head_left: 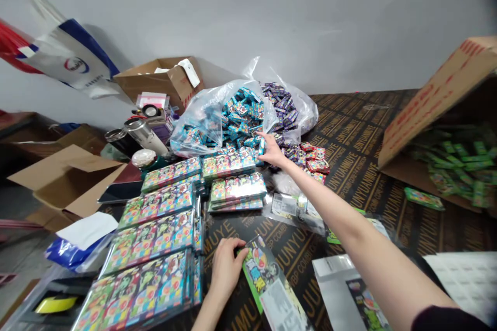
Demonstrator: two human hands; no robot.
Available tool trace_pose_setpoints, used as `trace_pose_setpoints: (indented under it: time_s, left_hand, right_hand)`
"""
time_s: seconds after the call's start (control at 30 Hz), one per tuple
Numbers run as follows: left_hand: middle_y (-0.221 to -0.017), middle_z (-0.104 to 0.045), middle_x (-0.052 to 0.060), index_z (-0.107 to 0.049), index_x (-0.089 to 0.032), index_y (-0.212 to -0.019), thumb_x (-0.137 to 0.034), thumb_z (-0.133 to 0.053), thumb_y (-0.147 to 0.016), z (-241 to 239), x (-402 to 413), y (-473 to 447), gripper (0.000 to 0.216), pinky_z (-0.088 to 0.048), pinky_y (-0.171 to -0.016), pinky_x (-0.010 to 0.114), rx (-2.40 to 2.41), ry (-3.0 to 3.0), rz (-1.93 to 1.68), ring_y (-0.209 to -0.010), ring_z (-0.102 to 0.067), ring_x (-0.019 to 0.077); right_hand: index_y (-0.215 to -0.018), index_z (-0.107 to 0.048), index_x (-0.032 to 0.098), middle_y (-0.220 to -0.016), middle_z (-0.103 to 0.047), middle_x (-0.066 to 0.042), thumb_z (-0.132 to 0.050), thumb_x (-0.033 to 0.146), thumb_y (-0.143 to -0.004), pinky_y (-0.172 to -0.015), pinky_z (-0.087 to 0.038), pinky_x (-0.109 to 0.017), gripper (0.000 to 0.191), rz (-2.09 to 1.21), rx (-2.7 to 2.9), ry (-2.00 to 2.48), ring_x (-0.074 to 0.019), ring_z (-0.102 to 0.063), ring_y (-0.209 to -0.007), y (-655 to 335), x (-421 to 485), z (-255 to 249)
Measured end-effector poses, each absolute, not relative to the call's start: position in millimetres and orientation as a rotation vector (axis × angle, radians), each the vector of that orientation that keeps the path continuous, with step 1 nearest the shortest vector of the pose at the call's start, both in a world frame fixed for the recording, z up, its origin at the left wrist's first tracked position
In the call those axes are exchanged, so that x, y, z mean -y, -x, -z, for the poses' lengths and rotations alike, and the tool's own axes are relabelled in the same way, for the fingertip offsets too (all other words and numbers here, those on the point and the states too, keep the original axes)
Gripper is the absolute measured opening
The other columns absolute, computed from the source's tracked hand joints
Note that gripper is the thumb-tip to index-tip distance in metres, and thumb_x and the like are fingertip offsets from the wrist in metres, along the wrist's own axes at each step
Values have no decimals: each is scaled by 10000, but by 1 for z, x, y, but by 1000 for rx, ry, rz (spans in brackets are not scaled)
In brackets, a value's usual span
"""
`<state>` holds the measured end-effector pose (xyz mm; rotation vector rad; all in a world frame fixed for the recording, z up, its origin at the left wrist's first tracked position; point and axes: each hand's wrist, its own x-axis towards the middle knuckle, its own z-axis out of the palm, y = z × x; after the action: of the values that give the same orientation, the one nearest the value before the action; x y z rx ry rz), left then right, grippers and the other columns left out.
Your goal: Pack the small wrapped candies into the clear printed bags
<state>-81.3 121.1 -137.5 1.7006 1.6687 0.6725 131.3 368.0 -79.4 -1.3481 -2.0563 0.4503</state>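
My right hand [272, 151] reaches far across the table and pinches a small blue packet [261, 146] at the mouth of a clear bag of blue packets [227, 116]. My left hand [225, 267] rests near the front edge, fingers curled over the top end of a green printed card in a clear sleeve [267, 282]. Rows of colourful filled sleeves [155, 238] lie left of that hand.
A second clear bag holds purple packets [285, 106]. Red packets [315, 161] lie loose beside it. An open carton of green packets [450, 160] stands at right. Cardboard boxes [161, 78], a metal flask [145, 135] and tape rolls sit at back left. Empty sleeves [295, 207] lie mid-table.
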Motion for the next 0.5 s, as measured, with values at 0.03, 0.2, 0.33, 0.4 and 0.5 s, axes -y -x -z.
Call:
trace_pose_setpoints:
  time_s: [0.03, 0.2, 0.33, 0.4, 0.5]
  left_hand:
    - [-874, -655, 71, -663, -191, -815, -302, -573, -729, 132, -121, 79, 167, -443, -807, 389, -1651, -1738, -717, -875, -590, 243]
    - [-1258, -488, 95, -465, -232, -1224, -311, -622, -719, 85, -112, 46, 535, -348, -980, 423, -1502, -1872, -1229, -1168, -438, 245]
    - [-1063, -607, 65, -607, -219, -1016, -289, -605, -737, 59, -99, 24, 287, -415, -900, 360, -1316, -1791, -1366, -1015, -542, 215]
    - [-833, -655, 39, -641, -177, -862, -314, -575, -759, 60, -92, 22, 184, -471, -749, 304, -1265, -1551, -1252, -792, -601, 178]
    - [-606, -620, 6, -628, -123, -712, -363, -612, -719, 68, -80, 20, 241, -437, -537, 228, -1177, -1201, -1051, -538, -550, 120]
  right_hand:
    - [-1363, -181, 209, -1301, -342, -116, -647, 182, -626, -947, -327, -367, 872, -534, 1975, 1253, -253, -373, -1164, -136, -351, 72]
    - [-1330, -213, 324, -1186, -471, -51, -733, 329, -571, -852, -438, -311, 920, -1179, 1529, 871, -203, -511, -1027, -141, -219, 44]
    - [-1285, -326, 295, -1168, -507, -77, -594, 475, -714, -818, -469, -342, 656, -1509, 1375, 935, -212, -550, -993, -138, -124, 51]
    - [-1304, -307, 281, -1241, -459, -94, -609, 492, -703, -890, -430, -394, 705, -1397, 1458, 1011, -239, -508, -1075, -145, -95, 58]
    - [-1349, -240, 274, -1403, -260, -93, -772, 422, -533, -1043, -247, -452, 985, -981, 1747, 1093, -291, -275, -1276, -157, -68, 61]
